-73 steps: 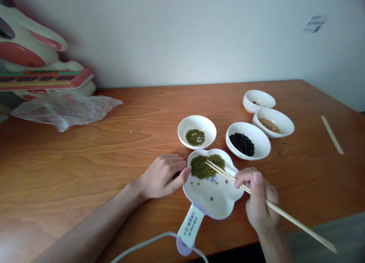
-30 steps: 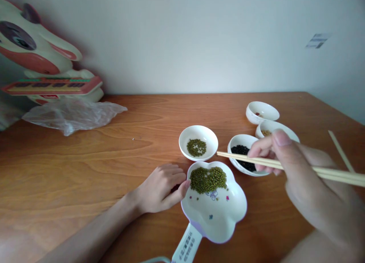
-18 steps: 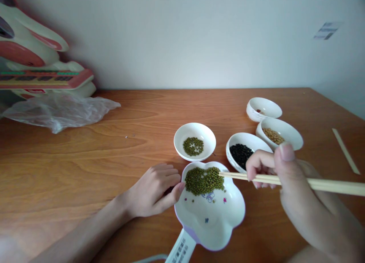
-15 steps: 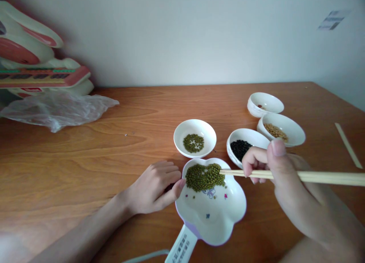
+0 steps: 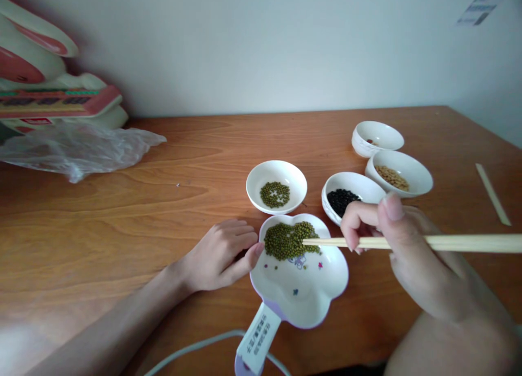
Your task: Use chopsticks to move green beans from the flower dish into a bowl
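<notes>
Near the table's (image 5: 122, 213) front edge sits a white flower-shaped dish (image 5: 326, 294) with a lilac handle, green beans (image 5: 287, 240) heaped in its far half. The right hand (image 5: 408, 251) grips chopsticks (image 5: 448, 242) held level, tips over the heap. The left hand (image 5: 218, 253) rests loose on the table, thumb touching the dish's left rim. A bowl (image 5: 255, 183) stands beyond.

Bare left hand (image 5: 218, 254), bare right hand (image 5: 420, 278), bare forearms, short plain nails
</notes>
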Demonstrator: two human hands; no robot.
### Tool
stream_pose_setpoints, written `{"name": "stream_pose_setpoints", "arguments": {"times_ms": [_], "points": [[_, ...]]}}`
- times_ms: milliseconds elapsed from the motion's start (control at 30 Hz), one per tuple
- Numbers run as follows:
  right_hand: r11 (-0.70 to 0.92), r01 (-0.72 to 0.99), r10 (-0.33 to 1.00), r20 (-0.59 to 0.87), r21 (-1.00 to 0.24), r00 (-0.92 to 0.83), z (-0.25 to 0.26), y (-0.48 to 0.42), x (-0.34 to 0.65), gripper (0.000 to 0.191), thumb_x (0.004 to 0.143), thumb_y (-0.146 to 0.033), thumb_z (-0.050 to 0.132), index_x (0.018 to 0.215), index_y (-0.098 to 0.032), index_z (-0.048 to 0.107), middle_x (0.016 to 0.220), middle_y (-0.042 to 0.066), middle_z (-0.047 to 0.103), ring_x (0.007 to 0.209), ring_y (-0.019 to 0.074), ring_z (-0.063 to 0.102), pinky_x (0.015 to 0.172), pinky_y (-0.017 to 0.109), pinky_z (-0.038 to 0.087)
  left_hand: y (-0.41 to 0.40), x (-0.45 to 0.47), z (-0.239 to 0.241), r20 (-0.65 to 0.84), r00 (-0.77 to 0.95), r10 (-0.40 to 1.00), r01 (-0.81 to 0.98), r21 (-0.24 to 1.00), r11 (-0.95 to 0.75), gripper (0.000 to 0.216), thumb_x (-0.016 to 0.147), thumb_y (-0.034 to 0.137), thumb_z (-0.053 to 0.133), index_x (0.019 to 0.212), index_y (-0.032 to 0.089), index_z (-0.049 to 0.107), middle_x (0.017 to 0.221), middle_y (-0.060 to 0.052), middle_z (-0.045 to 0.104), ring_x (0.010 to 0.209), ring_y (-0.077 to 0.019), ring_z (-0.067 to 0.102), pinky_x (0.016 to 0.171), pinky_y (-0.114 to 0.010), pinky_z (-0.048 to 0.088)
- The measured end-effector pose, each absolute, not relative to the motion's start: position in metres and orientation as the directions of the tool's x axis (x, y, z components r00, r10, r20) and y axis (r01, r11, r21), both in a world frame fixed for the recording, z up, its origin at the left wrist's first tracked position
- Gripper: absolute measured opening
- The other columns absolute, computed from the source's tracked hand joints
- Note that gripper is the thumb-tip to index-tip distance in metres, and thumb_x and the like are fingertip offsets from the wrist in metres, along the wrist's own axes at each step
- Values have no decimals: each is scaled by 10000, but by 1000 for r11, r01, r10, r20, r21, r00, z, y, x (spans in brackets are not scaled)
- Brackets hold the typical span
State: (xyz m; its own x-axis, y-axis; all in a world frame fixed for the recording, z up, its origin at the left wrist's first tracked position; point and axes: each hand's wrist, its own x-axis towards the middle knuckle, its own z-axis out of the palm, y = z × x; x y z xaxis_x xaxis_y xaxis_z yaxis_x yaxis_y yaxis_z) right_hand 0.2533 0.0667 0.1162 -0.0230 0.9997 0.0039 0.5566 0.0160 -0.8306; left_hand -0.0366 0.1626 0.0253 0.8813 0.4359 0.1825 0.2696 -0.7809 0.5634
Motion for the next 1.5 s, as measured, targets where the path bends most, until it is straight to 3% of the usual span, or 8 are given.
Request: {"name": "stream_pose_setpoints", "arguments": {"times_ms": [267, 633, 967, 1500], "points": [[-14, 603, 996, -62, -798, -59, 111, 65, 253, 649, 1085, -658, 196, 719, -246, 539, 689, 16, 543, 687, 199, 503, 663, 361, 340, 162, -37, 24, 186, 878, 440, 279, 547, -789, 375, 1109, 269, 395, 761, 198, 517, 746, -27, 583, 709, -181, 515, 704, -341, 409], [64, 578, 994, 3, -813, -106, 116, 71, 243, 560, 1099, -604, 288, 756, -240, 539, 722, 13, 549, 703, 198, 535, 648, 361, 368, 163, -36, 23, 190, 878, 440, 278, 547, -790, 365, 1110, 267, 397, 763, 205, 493, 744, -15, 551, 697, -174, 493, 684, -337, 382], [73, 601, 995, 14, -796, -102, 119, 73, 237, 641, 1095, -644, 211, 719, -236, 530, 661, 10, 549, 650, 182, 517, 634, 361, 355, 162, -37, 24, 184, 881, 436, 274, 553, -787, 379, 1115, 269, 385, 762, 199, 505, 749, -29, 579, 708, -175, 506, 701, -347, 398], [109, 591, 993, 54, -799, -109, 109, 76, 238, 546, 1123, -561, 273, 784, -242, 559, 737, 0, 585, 731, 181, 579, 700, 343, 399, 161, -36, 25, 201, 878, 435, 272, 539, -797, 385, 1116, 274, 378, 763, 198, 512, 738, -24, 574, 697, -175, 510, 690, -340, 398]]}}
